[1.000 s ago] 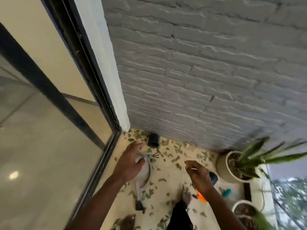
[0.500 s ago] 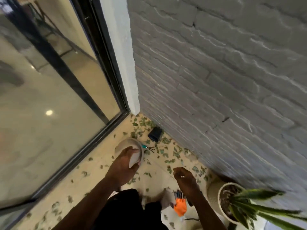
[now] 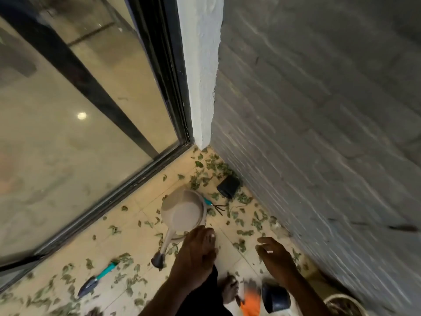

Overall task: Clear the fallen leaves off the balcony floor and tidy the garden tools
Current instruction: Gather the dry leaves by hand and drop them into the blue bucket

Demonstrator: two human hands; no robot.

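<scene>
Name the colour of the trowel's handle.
The trowel handle is teal; the head view shows it best.

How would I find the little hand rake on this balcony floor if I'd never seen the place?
Follow the grey brick wall down to the corner, where a black pot lies tipped over. Next to it, beside the beige watering can, is the hand rake: thin dark prongs, unlike the bladed trowel.

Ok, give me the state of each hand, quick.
Left hand: closed on the watering can, at its handle end.
Right hand: open, fingers loosely curled, holding nothing.
</scene>
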